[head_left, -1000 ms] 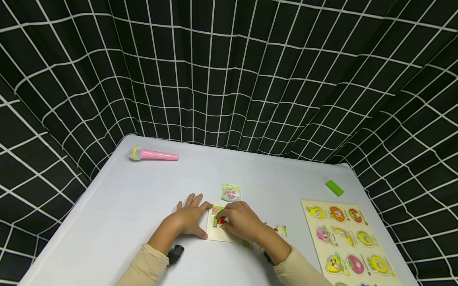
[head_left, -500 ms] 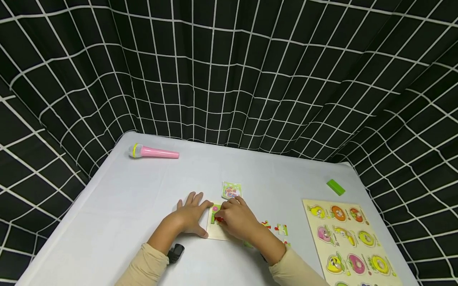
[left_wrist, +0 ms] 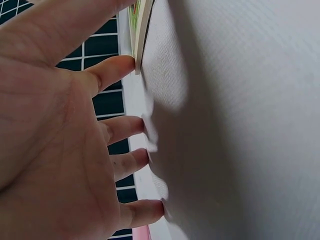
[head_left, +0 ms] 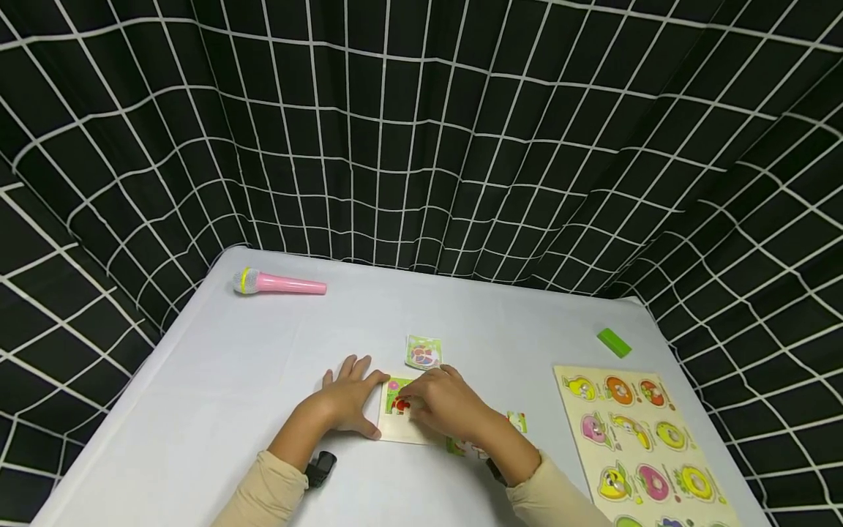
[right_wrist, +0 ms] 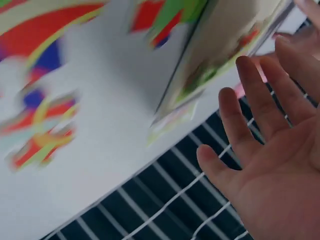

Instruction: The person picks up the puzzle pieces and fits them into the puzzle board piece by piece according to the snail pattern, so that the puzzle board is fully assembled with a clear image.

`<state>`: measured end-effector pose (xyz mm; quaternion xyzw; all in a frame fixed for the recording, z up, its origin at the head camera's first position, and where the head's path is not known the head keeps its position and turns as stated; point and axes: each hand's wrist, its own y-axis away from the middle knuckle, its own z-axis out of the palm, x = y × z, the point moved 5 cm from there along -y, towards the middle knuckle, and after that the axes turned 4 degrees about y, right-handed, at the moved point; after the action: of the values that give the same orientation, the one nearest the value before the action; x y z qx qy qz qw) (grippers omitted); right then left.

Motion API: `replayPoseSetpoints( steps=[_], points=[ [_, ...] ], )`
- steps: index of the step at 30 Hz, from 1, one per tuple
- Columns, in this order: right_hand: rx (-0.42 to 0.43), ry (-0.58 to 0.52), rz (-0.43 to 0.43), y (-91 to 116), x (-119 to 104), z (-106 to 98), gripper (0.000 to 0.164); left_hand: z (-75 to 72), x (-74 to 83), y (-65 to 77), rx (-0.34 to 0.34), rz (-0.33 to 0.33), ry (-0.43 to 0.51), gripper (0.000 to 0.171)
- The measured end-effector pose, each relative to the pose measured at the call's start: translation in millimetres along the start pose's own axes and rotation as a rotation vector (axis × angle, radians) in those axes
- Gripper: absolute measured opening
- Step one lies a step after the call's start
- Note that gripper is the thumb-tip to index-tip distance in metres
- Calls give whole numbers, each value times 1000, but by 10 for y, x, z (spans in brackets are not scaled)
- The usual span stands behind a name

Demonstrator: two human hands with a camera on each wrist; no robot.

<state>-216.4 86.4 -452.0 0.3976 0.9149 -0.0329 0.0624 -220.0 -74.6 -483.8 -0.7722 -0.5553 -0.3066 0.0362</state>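
At the front middle of the table lies a pale puzzle board, with green, pink and red pieces along its far left part. My left hand spreads its fingers at the board's left side. Its index fingertip touches the board's edge in the left wrist view, and the thumb sits by the near left corner in the head view. The right hand is bent over the board, its fingertips pinching a red and green puzzle piece. The other fingers of that hand extend loosely in the right wrist view.
Just beyond the board is a small picture card. Loose puzzle pieces lie right of it, partly behind the right forearm. A fruit puzzle board and a green block are at the right, a pink toy microphone far left.
My right hand shifted slightly left, then back right, with its fingertips staying at the red and green puzzle piece, which now lies against the pieces at upper left. The left hand stays put.
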Motion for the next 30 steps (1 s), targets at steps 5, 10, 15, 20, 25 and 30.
replayPoseSetpoints(
  steps=[5,10,15,20,25,30],
  points=[
    [44,-12,55,199,250,-83,28,7,-6,4,9,0,9,87],
    [53,-11,151,415,485,-84,32,13,-15,18,5,-1,30,87],
    [34,-11,231,621,651,-73,32,4,-6,8,4,8,54,87],
    [7,-11,269,733,722,-65,32,-4,-23,4,2,9,44,86],
    [-1,-26,281,791,745,-57,32,5,-30,0,-1,7,42,87],
    [4,-23,289,836,764,-45,29,16,-20,-4,-5,8,47,87]
  ],
)
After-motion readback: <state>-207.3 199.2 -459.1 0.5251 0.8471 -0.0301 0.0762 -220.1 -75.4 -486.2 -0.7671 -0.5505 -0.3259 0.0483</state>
